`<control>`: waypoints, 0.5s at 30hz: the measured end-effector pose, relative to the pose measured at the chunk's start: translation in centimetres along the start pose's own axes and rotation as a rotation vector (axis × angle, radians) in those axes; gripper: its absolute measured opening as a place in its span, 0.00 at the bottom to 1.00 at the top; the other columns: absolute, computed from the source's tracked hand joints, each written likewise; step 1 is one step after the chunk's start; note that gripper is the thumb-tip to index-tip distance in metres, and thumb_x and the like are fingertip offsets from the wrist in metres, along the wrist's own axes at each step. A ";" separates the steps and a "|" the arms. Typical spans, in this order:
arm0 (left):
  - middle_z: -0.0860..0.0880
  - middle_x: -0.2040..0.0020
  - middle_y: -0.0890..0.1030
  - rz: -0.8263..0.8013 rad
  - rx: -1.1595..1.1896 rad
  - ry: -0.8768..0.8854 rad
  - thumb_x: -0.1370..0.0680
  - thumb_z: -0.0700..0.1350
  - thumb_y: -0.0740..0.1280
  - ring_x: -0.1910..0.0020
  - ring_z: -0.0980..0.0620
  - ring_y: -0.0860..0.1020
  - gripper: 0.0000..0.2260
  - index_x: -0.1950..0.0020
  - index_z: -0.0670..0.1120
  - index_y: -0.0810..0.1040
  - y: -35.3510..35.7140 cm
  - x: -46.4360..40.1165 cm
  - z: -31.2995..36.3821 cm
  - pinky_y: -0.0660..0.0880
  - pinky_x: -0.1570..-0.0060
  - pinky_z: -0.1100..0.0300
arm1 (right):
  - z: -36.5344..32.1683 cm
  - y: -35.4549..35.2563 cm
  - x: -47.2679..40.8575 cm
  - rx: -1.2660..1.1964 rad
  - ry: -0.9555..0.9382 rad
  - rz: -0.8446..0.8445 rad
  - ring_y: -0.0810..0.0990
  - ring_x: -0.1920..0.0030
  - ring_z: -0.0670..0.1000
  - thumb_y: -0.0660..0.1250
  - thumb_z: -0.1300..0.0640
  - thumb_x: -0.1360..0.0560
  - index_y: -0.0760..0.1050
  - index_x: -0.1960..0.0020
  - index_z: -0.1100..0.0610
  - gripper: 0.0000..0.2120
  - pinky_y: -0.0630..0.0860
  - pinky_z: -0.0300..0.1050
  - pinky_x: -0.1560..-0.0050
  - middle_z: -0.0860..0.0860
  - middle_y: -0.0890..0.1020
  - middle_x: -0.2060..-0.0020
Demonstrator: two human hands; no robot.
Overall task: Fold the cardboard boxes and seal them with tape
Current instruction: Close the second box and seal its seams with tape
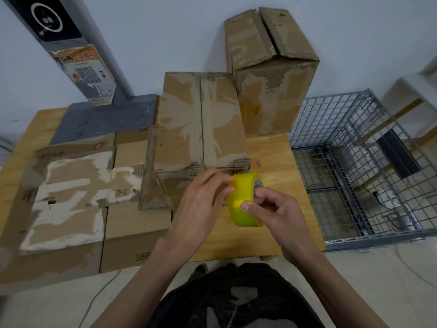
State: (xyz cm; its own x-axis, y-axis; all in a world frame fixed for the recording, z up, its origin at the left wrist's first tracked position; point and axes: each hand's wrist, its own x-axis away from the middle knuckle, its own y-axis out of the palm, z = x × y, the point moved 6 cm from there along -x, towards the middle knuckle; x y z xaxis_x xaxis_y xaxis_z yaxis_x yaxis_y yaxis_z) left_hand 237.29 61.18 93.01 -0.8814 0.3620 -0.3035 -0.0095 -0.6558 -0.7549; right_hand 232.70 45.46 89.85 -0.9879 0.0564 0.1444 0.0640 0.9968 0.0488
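Yellow roll of packing tape (244,201) gripped by right hand (272,213); left hand (201,204) fingertips pinch its edge, beside worn brown cardboard box (201,121) on wooden table (283,162).

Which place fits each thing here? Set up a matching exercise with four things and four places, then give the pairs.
Things:
1. tape roll
2. tall cardboard box
3. wire cage
4. flattened cardboard

Places:
A. on the floor, right of the table
B. left part of the table
C. in both hands
D. far end of the table, by the wall

Pairs: 1-C, 2-D, 3-A, 4-B
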 end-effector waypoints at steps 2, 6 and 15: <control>0.51 0.51 0.81 0.002 -0.052 0.038 0.22 0.42 0.72 0.51 0.54 0.78 0.06 0.46 0.44 0.85 -0.4 0.0 0.2 0.75 0.49 0.62 | 0.0 0.0 0.2 0.025 -0.006 -0.017 0.75 0.63 0.45 0.74 0.63 0.26 0.79 0.61 0.59 0.06 0.73 0.40 0.61 0.52 0.77 0.68; 0.52 0.56 0.83 -0.026 -0.114 0.070 0.26 0.43 0.75 0.55 0.54 0.80 0.03 0.53 0.45 0.86 -1.2 -0.2 0.2 0.79 0.55 0.54 | 0.0 -0.1 0.4 0.073 -0.022 -0.021 0.78 0.63 0.43 0.75 0.64 0.27 0.82 0.59 0.56 0.05 0.74 0.37 0.61 0.47 0.81 0.67; 0.56 0.59 0.80 -0.367 -0.192 0.063 0.25 0.44 0.74 0.59 0.60 0.76 0.02 0.57 0.49 0.84 -1.3 -3.2 0.3 0.77 0.54 0.60 | -0.8 0.0 0.1 0.289 -0.094 -0.045 0.75 0.66 0.41 0.77 0.61 0.28 0.76 0.67 0.49 0.14 0.71 0.35 0.63 0.42 0.77 0.71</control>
State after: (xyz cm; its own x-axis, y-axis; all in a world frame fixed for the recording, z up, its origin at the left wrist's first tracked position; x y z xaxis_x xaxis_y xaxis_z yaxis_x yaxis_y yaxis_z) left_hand 239.97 60.70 95.18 -0.8053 0.5924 -0.0244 -0.2240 -0.3421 -0.9126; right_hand 232.67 45.46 90.61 -0.9984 0.0038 0.0559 -0.0093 0.9728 -0.2316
